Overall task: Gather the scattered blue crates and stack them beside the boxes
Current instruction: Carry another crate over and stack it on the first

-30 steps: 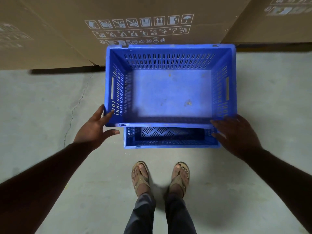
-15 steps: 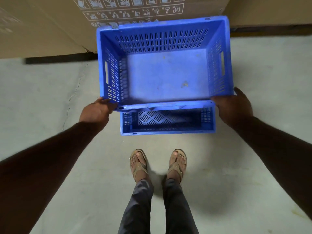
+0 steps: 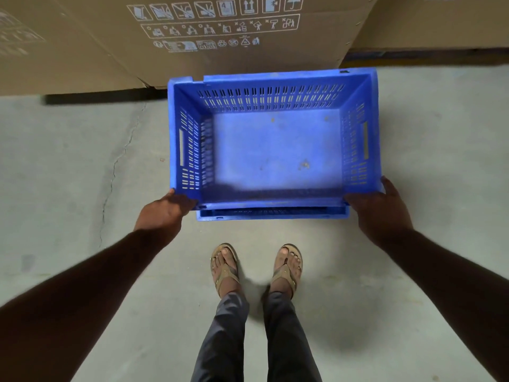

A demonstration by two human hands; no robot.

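Though held at its near corners, upper blue crate point(image 3: 275, 150) empty, both hands' grip clamped: left hand point(image 3: 162, 210), right hand point(image 3: 380, 213).

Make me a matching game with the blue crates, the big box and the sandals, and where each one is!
Things:
1. Upper blue plastic crate
2. Lower blue plastic crate
3. Big brown cardboard box with printed white symbols
4. Tan sandals

Places:
A. On the person's feet
B. Behind the crates
C. Held at its near corners by the left hand and right hand
D. Mostly hidden underneath, only its near edge showing

Pairs: 1-C, 2-D, 3-B, 4-A
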